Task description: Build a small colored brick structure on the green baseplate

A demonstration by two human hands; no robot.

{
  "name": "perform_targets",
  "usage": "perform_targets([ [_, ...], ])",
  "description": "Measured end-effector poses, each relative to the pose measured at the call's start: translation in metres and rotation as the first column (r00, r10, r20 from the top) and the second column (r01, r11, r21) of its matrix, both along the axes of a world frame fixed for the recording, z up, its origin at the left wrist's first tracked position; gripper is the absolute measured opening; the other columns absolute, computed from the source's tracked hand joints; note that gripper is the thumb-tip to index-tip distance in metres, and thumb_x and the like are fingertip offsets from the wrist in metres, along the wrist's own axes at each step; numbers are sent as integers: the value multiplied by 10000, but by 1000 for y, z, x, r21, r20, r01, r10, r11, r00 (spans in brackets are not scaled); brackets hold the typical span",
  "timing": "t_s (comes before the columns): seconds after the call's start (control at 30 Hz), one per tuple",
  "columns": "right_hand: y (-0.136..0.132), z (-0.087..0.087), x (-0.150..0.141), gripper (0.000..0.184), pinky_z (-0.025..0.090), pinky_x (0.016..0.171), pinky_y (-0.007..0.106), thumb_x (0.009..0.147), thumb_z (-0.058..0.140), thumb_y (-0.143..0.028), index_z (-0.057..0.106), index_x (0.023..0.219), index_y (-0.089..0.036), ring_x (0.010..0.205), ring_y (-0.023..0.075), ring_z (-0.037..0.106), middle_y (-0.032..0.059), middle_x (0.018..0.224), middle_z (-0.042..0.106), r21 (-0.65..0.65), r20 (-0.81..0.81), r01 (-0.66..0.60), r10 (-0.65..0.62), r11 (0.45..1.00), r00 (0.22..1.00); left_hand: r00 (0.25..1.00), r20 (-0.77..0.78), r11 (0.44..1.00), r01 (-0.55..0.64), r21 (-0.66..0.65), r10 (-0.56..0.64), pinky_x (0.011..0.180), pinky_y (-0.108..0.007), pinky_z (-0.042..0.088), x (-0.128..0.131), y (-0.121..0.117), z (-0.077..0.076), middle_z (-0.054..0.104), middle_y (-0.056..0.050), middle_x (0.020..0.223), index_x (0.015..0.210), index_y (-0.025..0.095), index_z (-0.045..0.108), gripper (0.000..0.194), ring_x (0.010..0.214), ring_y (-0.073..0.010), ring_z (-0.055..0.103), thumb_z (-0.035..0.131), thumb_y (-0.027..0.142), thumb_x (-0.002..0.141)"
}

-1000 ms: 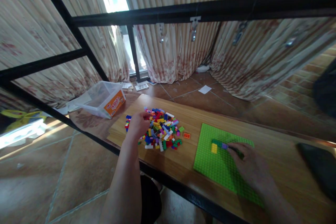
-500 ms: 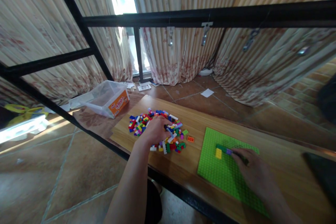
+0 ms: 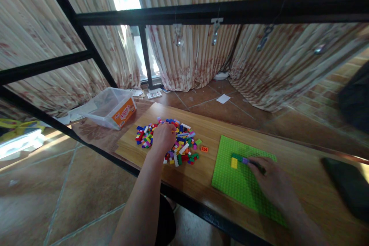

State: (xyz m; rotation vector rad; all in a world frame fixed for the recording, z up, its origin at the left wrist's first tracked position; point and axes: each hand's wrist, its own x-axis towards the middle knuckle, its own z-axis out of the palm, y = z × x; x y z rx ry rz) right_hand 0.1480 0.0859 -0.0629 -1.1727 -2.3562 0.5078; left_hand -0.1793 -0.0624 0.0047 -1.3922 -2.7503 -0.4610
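Observation:
A heap of mixed toy bricks [image 3: 184, 148] lies on the wooden board, and my left hand [image 3: 164, 137] reaches into it from above. Its fingers are curled and mostly hidden, so what they hold does not show. Over the green baseplate [image 3: 226, 177] is my right hand [image 3: 268, 173], thumb and finger closed at the end of a purple brick [image 3: 245, 160]. This purple brick lines up with a dark green brick [image 3: 236, 157] on the plate. Just in front of the green one sits a yellow brick [image 3: 234, 163].
An orange brick [image 3: 204, 149] and a lime brick [image 3: 198, 142] lie between heap and baseplate. Behind the heap at left stands a clear plastic bin [image 3: 106, 103] with an orange label. A dark flat object [image 3: 346, 184] rests at the right. A black metal bar [image 3: 196, 14] crosses above.
My left hand has shifted left within the heap, and its fingers have drawn in. My right hand stays at the purple brick. The whole view has shifted slightly.

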Motion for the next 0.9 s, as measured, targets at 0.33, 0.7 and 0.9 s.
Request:
perform_targets([
  [0.33,-1,6,1,303,509,852,436,879,445,-340,706,946,-203,910,252,651,108,1003,704,27,-54,47,-46,999,997,961,39,961,276,-6,-275,1048,-416,426,1,0,-5,681,-45,1141,869,271,791,285,1094,-252,597,583,118,748],
  [0.7,3,10,7,310,510,848,417,830,467,-310,724,947,-181,883,245,663,114,948,721,-33,-165,151,-154,988,974,959,91,958,277,-78,-270,1080,-440,408,3,0,-3,634,-61,1251,949,264,781,315,1192,-280,549,579,139,741],
  [0.9,2,13,8,337,512,762,394,819,501,-373,726,965,-169,808,241,661,117,922,725,-79,-171,175,-187,981,967,959,89,960,275,-59,-270,1077,-426,418,4,2,-4,659,-66,1213,879,252,789,251,1161,-281,569,612,153,731],
])
